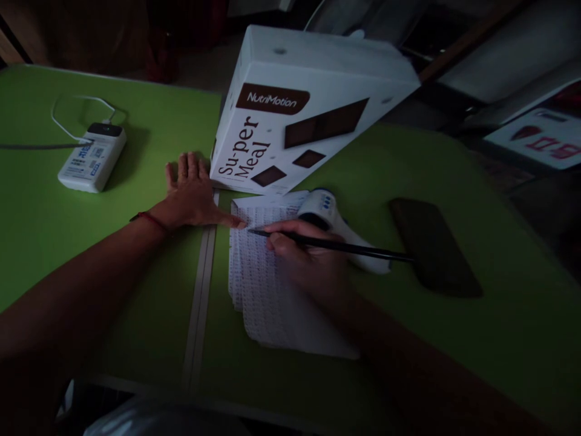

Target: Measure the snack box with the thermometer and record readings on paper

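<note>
The left hand (pixel 191 197), palm down, fingers spread, extends its thumb over white handwritten paper sheets (pixel 262 297); the right hand (pixel 315 263) pinches a slim black pen (pixel 358 247).

The right hand (pixel 315 260) holds a pen (pixel 354 247), its tip at the closely written paper (pixel 265 297); the left hand (pixel 190 192) lies spread on the table (pixel 27 121) beside the box (pixel 281 124), thumb on the paper. On the right lies a phone (pixel 436 248), on the left a power bank (pixel 93 157)

Grn tbl (pixel 154 130) holds wht box (pixel 295 121), papers (pixel 258 284), handheld gadget (pixel 338 224), dark flat obj (pixel 433 248) & cabled unit (pixel 93 160).
</note>
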Tool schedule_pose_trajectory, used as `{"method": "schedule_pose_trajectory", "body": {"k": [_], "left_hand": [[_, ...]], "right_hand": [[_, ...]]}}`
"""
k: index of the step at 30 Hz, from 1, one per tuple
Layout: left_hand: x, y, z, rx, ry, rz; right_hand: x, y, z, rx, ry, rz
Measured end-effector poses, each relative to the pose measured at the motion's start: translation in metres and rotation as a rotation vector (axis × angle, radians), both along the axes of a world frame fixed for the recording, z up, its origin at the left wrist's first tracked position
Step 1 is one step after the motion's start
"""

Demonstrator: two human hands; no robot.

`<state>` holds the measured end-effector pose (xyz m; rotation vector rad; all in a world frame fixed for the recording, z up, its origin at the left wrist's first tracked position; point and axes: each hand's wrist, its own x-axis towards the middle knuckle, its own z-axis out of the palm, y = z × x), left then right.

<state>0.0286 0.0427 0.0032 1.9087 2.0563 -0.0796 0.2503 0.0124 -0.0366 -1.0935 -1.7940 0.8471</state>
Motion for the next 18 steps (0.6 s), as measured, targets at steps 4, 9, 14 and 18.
{"method": "schedule_pose_trajectory", "body": {"k": [4, 9, 14, 18], "left_hand": [[-0.0008, 0.0007, -0.0017, 0.002, -0.006, -0.004], [-0.0018, 0.0018, -0.0039, -0.004, 0.009, -0.011], [-0.0024, 0.0024, -0.0057, -0.004, 0.006, -0.009], [-0.0026, 0.0023, -0.0059, 0.006, -0.002, -0.009]], "right_hand": [[0.0008, 0.0004, -0.0011, 0.002, 0.002, -0.003], [0.0002, -0.0002, 0.0009, -0.008, -0.012, -0.029], [-0.0014, -0.0013, 0.0051, 0.002, -0.001, -0.044], [-0.0022, -0.0011, 0.0054, -0.002, 0.027, -0.058]]}}
